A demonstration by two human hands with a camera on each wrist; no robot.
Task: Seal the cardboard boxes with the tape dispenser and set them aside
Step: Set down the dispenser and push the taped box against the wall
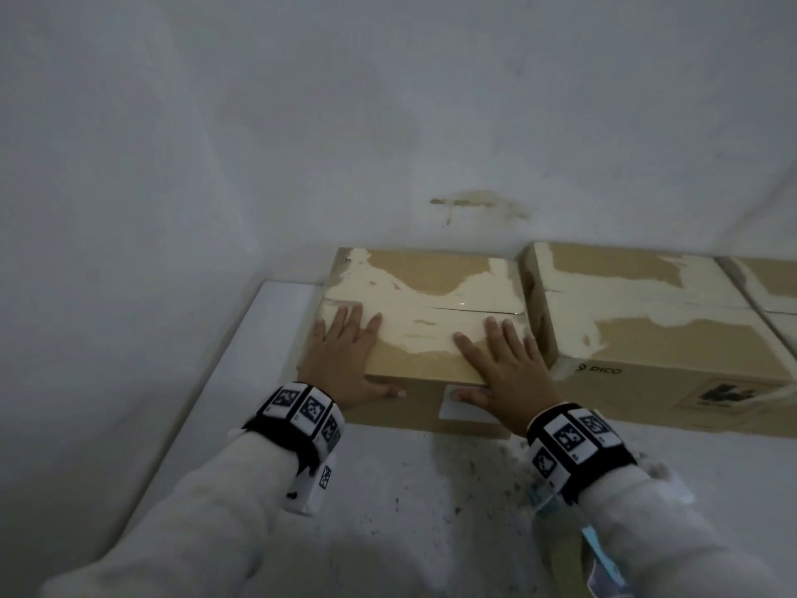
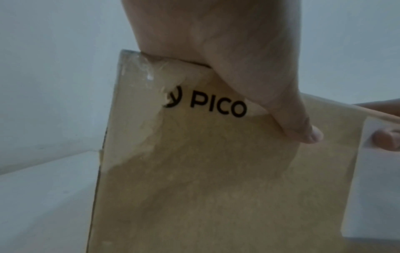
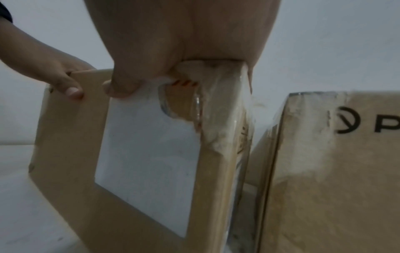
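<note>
A brown cardboard box (image 1: 431,269) with torn pale patches and clear tape along its top seam sits on the white table (image 1: 388,489), in the corner against the wall. My left hand (image 1: 345,356) lies flat on the box's left top, its thumb down the front face by the PICO print (image 2: 216,106). On the right top my right hand (image 1: 504,360) lies flat too, its thumb touching a white label (image 3: 147,145) on the front. All fingers are straight. No tape dispenser is in view.
A second closed PICO box (image 1: 647,338) stands right of the first, almost touching it, and a third box (image 1: 772,287) shows at the far right edge. The wall (image 1: 302,144) runs behind and to the left. The table's left edge (image 1: 224,360) is close to the box.
</note>
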